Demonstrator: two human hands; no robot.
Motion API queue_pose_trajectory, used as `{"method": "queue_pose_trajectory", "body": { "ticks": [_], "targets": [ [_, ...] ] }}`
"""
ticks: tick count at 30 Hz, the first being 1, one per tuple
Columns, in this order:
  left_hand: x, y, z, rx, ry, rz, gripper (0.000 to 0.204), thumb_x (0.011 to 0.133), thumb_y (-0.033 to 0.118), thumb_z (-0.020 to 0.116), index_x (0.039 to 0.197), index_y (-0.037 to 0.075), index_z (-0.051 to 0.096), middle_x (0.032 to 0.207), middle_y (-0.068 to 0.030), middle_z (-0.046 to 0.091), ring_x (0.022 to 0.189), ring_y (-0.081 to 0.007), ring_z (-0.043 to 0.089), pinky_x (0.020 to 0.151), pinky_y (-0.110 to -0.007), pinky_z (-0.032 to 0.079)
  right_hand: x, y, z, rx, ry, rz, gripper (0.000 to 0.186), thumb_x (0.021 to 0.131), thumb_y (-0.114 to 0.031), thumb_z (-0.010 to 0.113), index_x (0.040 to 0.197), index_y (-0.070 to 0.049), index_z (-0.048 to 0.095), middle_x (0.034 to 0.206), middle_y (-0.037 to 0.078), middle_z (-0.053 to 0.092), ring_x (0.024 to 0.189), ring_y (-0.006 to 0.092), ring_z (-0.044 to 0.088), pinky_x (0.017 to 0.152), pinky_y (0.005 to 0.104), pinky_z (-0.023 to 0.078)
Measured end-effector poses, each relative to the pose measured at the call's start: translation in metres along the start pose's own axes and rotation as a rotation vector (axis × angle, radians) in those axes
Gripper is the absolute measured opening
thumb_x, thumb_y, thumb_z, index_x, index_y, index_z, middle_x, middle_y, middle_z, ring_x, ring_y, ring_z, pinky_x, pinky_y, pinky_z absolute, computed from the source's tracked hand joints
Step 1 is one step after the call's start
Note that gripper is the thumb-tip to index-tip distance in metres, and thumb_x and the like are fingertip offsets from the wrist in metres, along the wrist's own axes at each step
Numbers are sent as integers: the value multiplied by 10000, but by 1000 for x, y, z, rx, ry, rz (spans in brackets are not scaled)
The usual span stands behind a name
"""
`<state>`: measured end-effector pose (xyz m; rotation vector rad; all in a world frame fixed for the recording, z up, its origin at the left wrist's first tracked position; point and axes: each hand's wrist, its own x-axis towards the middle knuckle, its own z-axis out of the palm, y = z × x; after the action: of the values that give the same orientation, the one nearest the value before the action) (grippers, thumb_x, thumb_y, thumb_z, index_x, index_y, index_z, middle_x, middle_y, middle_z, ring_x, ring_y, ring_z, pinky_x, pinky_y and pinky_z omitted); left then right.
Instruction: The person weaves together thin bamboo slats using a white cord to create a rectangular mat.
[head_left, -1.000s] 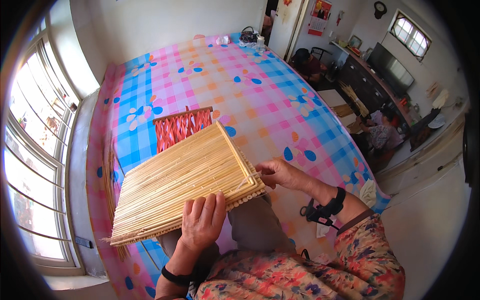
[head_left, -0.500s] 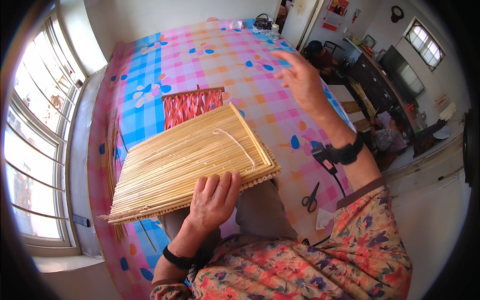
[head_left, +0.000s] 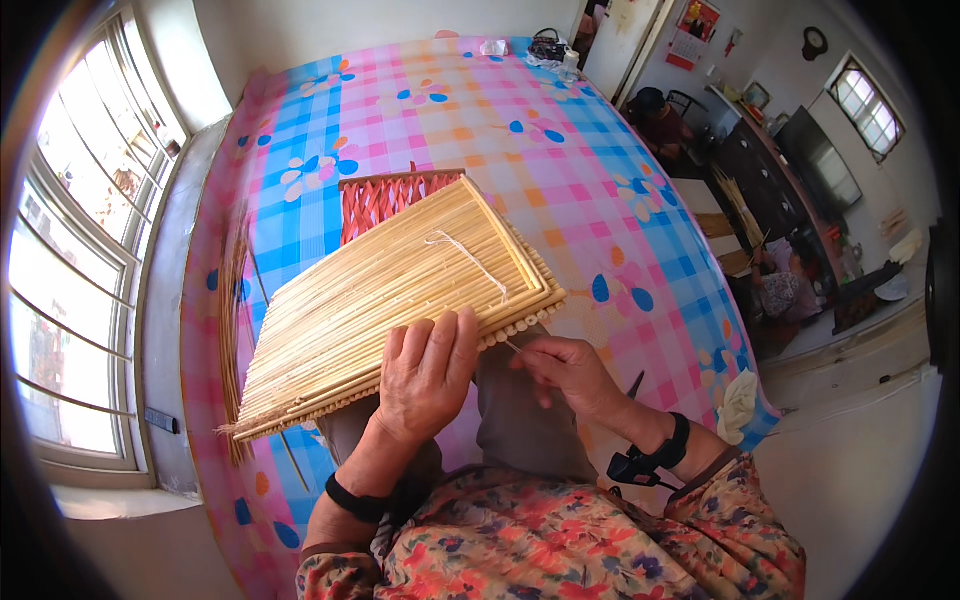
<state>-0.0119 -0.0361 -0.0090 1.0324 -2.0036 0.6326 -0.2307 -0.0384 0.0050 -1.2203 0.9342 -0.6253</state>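
A panel of pale straw stalks [head_left: 350, 300], laid side by side and bordered by crossing stalks, rests tilted over my lap. My left hand [head_left: 428, 370] is closed on its near edge, fingers on top and the thumb hidden beneath. Just right of it, below the panel's near right corner, my right hand [head_left: 572, 372] pinches a thin pale strand [head_left: 512, 347] that runs up to the edge; whether it is thread or a needle I cannot tell. A loose white string [head_left: 468, 258] lies across the panel's top, near the right border.
Behind the panel lies a red woven piece [head_left: 400, 205] with a brown rod. Long thin stalks [head_left: 235, 310] lie at the left, by the window. Scissors [head_left: 636, 384] show partly behind my right wrist. A white cloth [head_left: 737, 405] sits at the bed's right edge. Two people are beyond.
My right hand has come down from high above the bed to the panel's near edge, where it now pinches the strand. My left hand keeps its hold on the panel.
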Motion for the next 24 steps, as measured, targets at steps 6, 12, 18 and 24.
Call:
{"method": "queue_pose_trajectory", "body": {
  "ticks": [6, 12, 18, 24],
  "targets": [
    [1, -2, -5, 18, 22, -25, 406, 785, 80, 619, 1170, -51, 594, 1005, -107, 596, 794, -215, 543, 674, -358, 446, -49, 75, -56, -442, 297, -131, 190, 984, -158, 554, 929, -29, 681, 679, -13, 525, 551, 50, 451, 479, 224, 341],
    [2, 2, -7, -9, -9, 5, 401, 786, 80, 605, 1167, -45, 603, 1016, -109, 598, 790, -210, 540, 662, -351, 441, -200, 216, -269, -1307, 391, 291, 202, 906, -198, 585, 959, -44, 704, 774, 93, 636, 673, 201, 607, 600, 338, 473],
    [-3, 9, -2, -6, -36, 52, 401, 778, 72, 600, 1161, -48, 612, 1020, -111, 612, 789, -207, 541, 649, -340, 432, -60, 78, -157, -1198, 551, -82, 414, 890, -152, 611, 1272, 0, 554, 1258, 228, 571, 1170, 389, 540, 998, 408, 432],
    [-5, 9, -5, -54, -76, 32, 420, 796, 85, 597, 1196, -44, 602, 1048, -119, 614, 813, -209, 554, 654, -340, 430, -8, 12, -4, -220, 150, -172, 290, 918, -98, 636, 1193, -9, 611, 1126, 84, 626, 1026, 158, 581, 893, 292, 457]
  ]
}}
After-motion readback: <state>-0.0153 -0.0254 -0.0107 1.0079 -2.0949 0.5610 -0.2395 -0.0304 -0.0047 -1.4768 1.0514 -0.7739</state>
